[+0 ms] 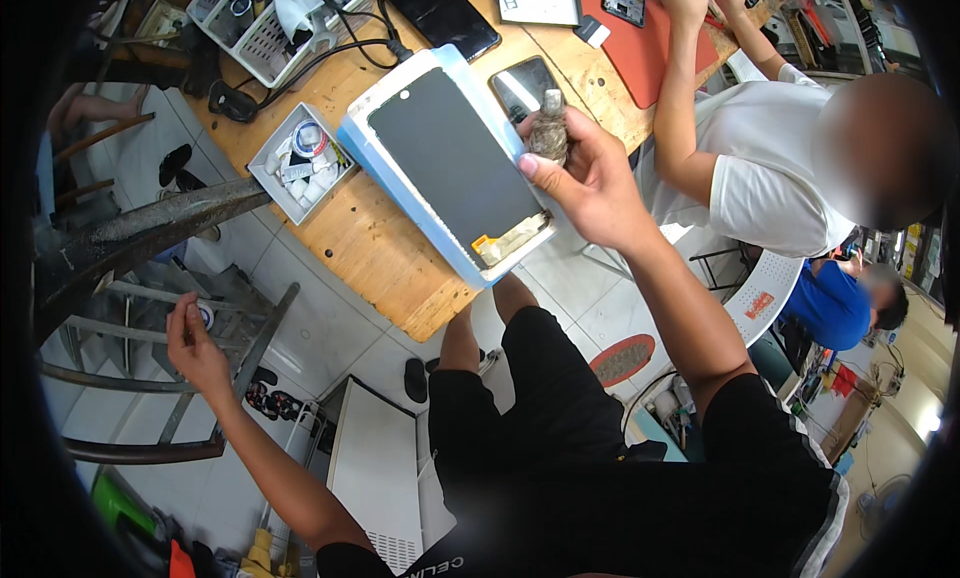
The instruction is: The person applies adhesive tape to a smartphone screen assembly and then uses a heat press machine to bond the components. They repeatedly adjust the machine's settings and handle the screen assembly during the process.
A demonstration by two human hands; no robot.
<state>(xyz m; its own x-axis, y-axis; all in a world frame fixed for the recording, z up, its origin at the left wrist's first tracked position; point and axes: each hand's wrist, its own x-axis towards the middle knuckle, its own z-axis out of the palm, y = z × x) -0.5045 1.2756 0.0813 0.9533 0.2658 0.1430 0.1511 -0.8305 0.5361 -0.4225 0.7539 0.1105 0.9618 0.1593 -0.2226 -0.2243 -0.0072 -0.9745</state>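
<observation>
- Right hand [597, 183]: thumb and fingers close around a rough grey-brown knob-shaped thing [549, 138], its pale tip toward twelve o'clock and its body running down toward six.
- From that grip, the dark screen panel [455, 148] lies at about nine o'clock, just beside the thumb; whether the thumb touches the surround, I cannot tell. The panel's long axis runs from eleven to five, its orange connector at the five o'clock end.
- Under the panel, a blue-and-white slab [371, 154] rests on the wooden bench [375, 278].
- Left hand [198, 350]: well apart from the panel, at eight o'clock from it and off the bench, fingers loosely bent; I cannot tell whether they hold anything. The right hand is clearly the nearer.
- Partly behind the right hand, a phone [522, 81] lies at eleven o'clock from the knob-shaped thing.
- At nine o'clock from the panel sits a white tray [270, 195] of small white pieces.
- Farther, a black phone [440, 16] lies at twelve from the panel; a co-worker [760, 168] sits at three from the right hand.
</observation>
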